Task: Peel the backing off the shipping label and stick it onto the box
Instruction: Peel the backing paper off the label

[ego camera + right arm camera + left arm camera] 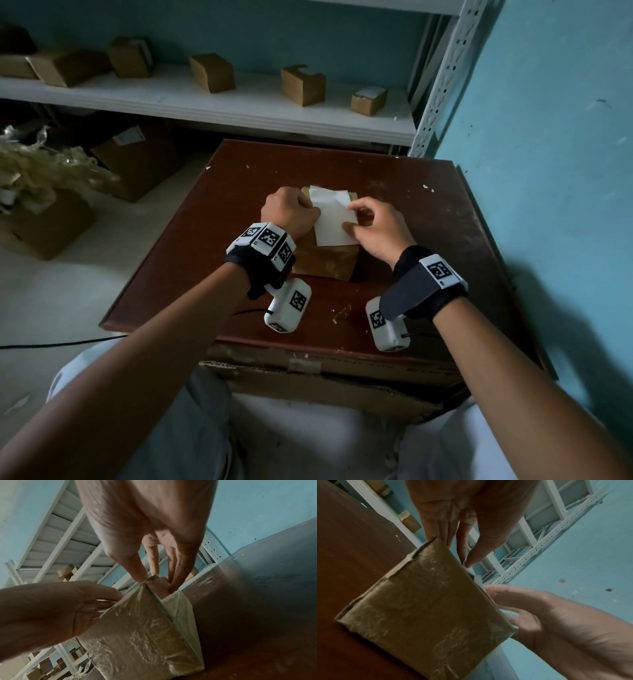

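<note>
A small brown box wrapped in glossy tape stands in the middle of the dark red-brown table top. A white shipping label lies across its top, the far end curling up. My left hand has its fingers curled at the label's left edge and pinches it. On the right edge, my right hand pinches the label between thumb and forefinger. The left wrist view shows the box, my left hand and a white sliver of label. In the right wrist view my right hand pinches at the top corner of the box.
A white metal shelf behind the table carries several small brown boxes. Larger cartons and crumpled packing sit on the floor at the left. A blue wall runs close along the right. A torn carton sits under the table top.
</note>
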Tool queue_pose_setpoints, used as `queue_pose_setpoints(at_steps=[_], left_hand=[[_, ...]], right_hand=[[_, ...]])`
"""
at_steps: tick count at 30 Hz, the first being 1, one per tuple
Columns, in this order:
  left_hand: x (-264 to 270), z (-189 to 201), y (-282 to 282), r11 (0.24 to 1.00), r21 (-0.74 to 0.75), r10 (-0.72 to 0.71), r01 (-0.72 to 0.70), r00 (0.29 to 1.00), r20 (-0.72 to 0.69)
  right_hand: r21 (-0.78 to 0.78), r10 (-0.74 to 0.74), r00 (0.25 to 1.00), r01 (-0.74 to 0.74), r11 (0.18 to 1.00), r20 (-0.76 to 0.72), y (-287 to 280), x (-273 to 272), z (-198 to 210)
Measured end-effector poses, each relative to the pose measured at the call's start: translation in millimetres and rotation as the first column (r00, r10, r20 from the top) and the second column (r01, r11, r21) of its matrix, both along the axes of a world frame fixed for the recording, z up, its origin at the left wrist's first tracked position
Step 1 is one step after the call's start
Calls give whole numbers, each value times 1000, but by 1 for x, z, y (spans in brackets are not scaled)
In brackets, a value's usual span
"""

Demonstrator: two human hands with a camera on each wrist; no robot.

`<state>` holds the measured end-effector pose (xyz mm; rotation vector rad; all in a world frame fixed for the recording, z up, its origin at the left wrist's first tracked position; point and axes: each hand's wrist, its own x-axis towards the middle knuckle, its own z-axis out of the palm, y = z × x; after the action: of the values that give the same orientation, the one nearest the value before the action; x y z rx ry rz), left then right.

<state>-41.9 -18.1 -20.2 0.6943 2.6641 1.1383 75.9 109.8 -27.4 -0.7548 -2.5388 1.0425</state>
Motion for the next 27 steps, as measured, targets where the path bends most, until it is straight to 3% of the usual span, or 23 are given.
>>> queue_pose_setpoints(at_steps=[15,27], left_hand=[[39,3,4,997,22,-80,80,996,30],[41,-2,2,989,14,-146,146,988,44]], right_hand=[[-45,2,999,0,999,41,10,43,4],[44,27,991,-33,998,134,11,55,2]])
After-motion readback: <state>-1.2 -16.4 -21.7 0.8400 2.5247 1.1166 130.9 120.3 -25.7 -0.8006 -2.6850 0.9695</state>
